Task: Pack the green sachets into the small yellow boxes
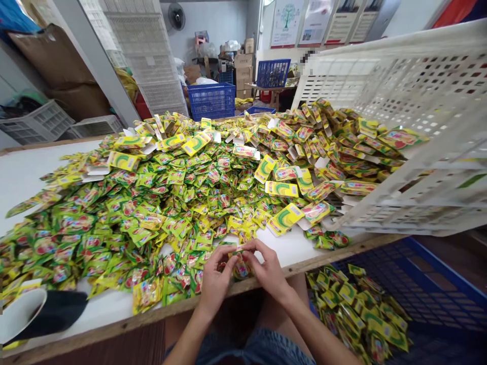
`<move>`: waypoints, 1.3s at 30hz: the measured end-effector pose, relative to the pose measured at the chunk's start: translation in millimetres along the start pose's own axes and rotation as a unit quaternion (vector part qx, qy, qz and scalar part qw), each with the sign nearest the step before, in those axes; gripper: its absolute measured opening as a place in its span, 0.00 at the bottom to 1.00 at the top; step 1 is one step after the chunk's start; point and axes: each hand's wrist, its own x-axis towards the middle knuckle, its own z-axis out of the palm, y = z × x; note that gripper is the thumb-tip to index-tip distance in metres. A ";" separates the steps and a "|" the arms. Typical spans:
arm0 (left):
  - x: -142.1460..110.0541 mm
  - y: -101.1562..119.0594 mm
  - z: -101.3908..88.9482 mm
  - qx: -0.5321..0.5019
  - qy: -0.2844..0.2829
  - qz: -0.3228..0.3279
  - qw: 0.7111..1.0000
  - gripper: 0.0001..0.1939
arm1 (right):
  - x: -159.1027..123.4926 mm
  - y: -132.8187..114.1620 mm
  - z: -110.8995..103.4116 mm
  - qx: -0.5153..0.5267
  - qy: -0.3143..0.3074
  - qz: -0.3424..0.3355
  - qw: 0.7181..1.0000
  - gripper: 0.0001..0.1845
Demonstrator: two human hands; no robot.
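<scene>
While both hands [241, 261] pinch a packet [242, 267], white tabletop [19, 172], cluttered workroom, blue crates [211, 100]

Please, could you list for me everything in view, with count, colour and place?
Sachets: uncountable, green and yellow, heaped on table
Cartons: many, yellow, atop heap
Table: one, white, wooden edge
Cup: one, dark outside, near left
White crates: several, right, left, back
Blue baskets: several, lower right, background
Packs: many, yellow-green, lower-right basket
Boxes: several, brown, background
Fan: one, grey, back
Posters: several, mostly white, back wall
Background clutter: mixed, unclear
Small pack: one, yellowish, between fingers
Left hand, right hand: bare, table edge
</scene>
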 end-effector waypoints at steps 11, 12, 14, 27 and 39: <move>-6.1 5.1 2.8 0.106 -0.018 0.072 0.992 0.05 | 18.5 25.8 -118.2 -0.604 -0.017 -0.005 0.797 0.27; -7.9 7.2 2.6 0.116 -0.034 0.091 0.988 0.05 | 26.7 34.0 -110.2 -0.604 -0.031 -0.034 0.795 0.29; -11.5 10.0 1.9 0.128 -0.063 0.113 0.983 0.05 | 41.0 45.3 -97.6 -0.596 -0.056 -0.064 0.798 0.29; -11.3 3.6 -2.1 -0.007 -0.063 0.043 0.997 0.21 | 5.8 -21.3 -11.9 -0.024 -0.255 0.011 0.967 0.15; -17.0 -11.1 -4.2 -0.057 0.288 -0.006 0.956 0.17 | 20.1 19.8 50.5 -0.152 -0.028 0.050 0.987 0.06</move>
